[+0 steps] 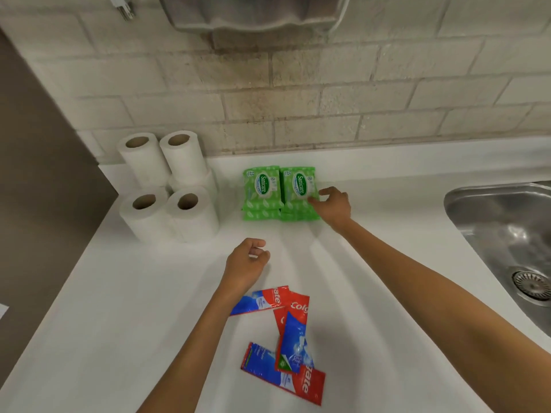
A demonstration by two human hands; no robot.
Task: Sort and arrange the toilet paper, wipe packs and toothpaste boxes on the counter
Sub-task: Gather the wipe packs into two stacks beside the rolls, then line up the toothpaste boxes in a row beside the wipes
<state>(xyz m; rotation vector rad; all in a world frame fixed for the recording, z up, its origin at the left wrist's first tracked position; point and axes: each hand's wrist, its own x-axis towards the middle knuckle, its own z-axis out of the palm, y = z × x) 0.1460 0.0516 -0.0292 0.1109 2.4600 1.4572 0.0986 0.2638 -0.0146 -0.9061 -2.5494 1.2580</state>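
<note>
Several white toilet paper rolls (170, 186) stand stacked upright at the back left of the white counter (119, 308). Green wipe packs (262, 189) lie in two side-by-side stacks near the wall. My right hand (334, 207) touches the right edge of the right stack (298, 189) with its fingertips. My left hand (247, 263) hovers over the counter with loosely curled fingers and holds nothing. Three red and blue toothpaste boxes (292, 338) lie scattered near the front, two overlapping, one partly under my left forearm.
A steel sink (507, 234) with a drain is set into the counter at the right. A tiled wall runs behind, with a metal dispenser (256, 16) mounted above. The counter's left edge drops beside the rolls.
</note>
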